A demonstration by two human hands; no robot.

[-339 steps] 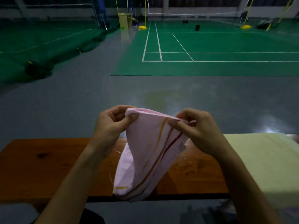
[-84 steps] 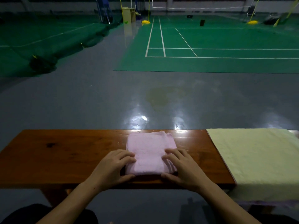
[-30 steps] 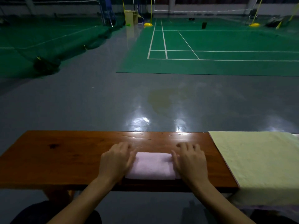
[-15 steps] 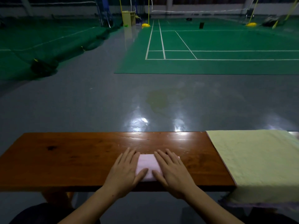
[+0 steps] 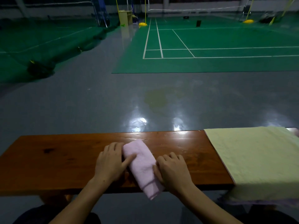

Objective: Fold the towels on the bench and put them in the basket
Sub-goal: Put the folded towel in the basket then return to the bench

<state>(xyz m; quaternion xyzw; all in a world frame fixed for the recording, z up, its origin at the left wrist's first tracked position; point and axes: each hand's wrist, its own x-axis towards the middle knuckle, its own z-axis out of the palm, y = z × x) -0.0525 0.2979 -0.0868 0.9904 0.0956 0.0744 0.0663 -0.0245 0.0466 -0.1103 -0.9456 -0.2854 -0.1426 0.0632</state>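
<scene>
Pink towel [image 5: 142,165], folded into a narrow bundle, lying at a slant on the wooden tabletop [image 5: 64,159] between the two hands, its near end overhanging the front edge. Left hand [image 5: 110,162]: fingers together, flat against the bundle's left side, thumb pressed on top. Right hand [image 5: 173,170]: fingers curled against its right side (whether they pinch the cloth cannot be told). A yellow towel [image 5: 252,159] lies spread, well to the right of the right fingers, unfolded. No basket is in view. Likely risk: lifted by the sides alone, the loose overhanging end may sag and the folds open, since nothing supports the bundle from beneath.
</scene>
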